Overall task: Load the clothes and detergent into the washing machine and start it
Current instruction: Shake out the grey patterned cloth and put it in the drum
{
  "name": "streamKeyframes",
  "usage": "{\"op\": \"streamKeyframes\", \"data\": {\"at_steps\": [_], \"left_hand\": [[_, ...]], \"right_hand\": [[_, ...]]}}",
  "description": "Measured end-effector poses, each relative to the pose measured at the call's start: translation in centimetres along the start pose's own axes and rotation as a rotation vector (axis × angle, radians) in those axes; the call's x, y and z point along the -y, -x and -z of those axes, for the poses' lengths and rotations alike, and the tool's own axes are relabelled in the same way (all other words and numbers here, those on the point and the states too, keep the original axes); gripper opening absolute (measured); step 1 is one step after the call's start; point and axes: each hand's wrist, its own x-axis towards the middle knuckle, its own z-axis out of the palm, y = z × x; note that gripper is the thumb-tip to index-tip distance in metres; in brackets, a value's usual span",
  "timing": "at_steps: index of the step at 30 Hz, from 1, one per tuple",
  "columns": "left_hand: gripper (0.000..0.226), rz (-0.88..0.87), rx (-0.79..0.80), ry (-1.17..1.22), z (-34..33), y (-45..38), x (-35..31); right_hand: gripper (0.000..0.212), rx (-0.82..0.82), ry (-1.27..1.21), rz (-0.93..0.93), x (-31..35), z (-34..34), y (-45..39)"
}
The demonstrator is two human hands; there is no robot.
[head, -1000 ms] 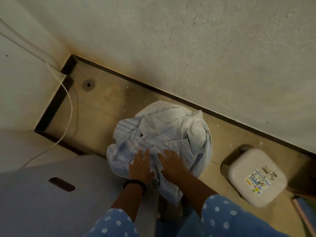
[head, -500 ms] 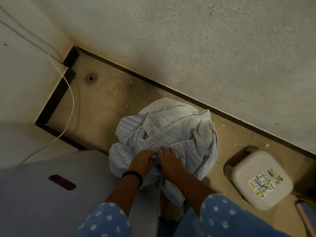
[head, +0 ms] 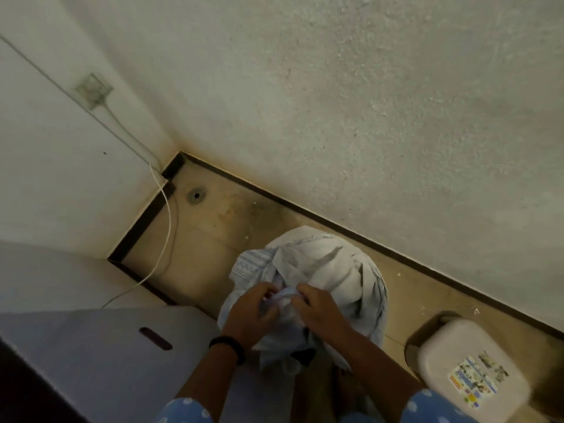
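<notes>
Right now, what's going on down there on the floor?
A person is bent over a heap of pale blue patterned cloth lying on the floor by the wall. Both hands are gathering it: the left hand and right hand each have a grip on bunched fabric at the near edge. A white lidded container with a coloured label stands to the right, untouched. A grey surface with a dark slot sits at the left. Nothing is loaded yet.
</notes>
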Motion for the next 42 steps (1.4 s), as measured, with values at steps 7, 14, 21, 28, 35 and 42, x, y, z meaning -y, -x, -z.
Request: {"op": "streamKeyframes", "data": {"at_steps": [7, 14, 21, 28, 35, 42], "left_hand": [[0.072, 0.003, 0.100, -0.121, 1.5, 3.8, -3.2], [0.038, 0.141, 0.078, -0.144, 2.3, 7.5, -4.4], [0.010, 0.117, 0.030, -0.031, 4.6, 11.0, -6.1], [0.019, 0.046, -0.350, 0.277, 11.8, 13.1, -12.3], [0.012, -0.272, -0.241, 0.452, 15.8, 16.0, -21.9], [0.062, -0.344, -0.179, 0.456, 18.5, 18.9, -22.1]], "right_hand": [[0.042, -0.081, -0.125, 0.160, 5.4, 4.1, 5.7], [0.048, -0.061, -0.326, 0.389, 14.0, 9.9, 13.1], [0.026, -0.037, -0.534, 0.655, 21.6, 15.6, 19.0], [0.019, -0.100, 0.012, 0.641, 22.3, 17.1, 19.2], [0.113, 0.124, 0.376, 0.598, 22.1, 12.4, 18.5], [0.021, 0.039, 0.021, 0.725, 22.7, 12.1, 19.0]]}}
